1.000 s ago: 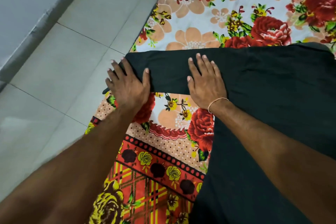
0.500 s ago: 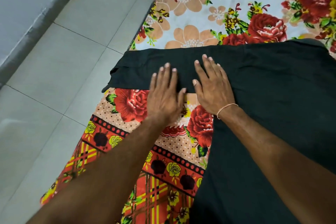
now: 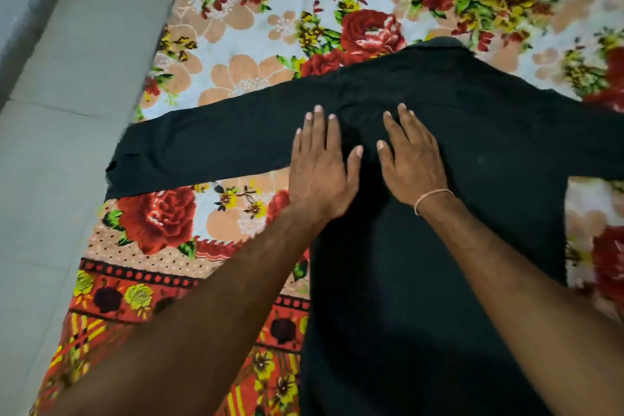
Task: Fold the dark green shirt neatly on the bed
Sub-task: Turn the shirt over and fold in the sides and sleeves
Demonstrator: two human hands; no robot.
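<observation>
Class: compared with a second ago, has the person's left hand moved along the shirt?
Yes. The left hand slid right along the dark green shirt, from the sleeve's cuff end to beside the right hand.

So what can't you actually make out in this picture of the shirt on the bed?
All in the head view:
- Dark green shirt: its right sleeve and hem are cut off by the picture's edges.
- Whether it lies front up or back up: the cloth is too dark to tell.
- Cloth under the left hand and right hand: hidden by the flat palms.
- Bedsheet: its far pattern is blurred.
</observation>
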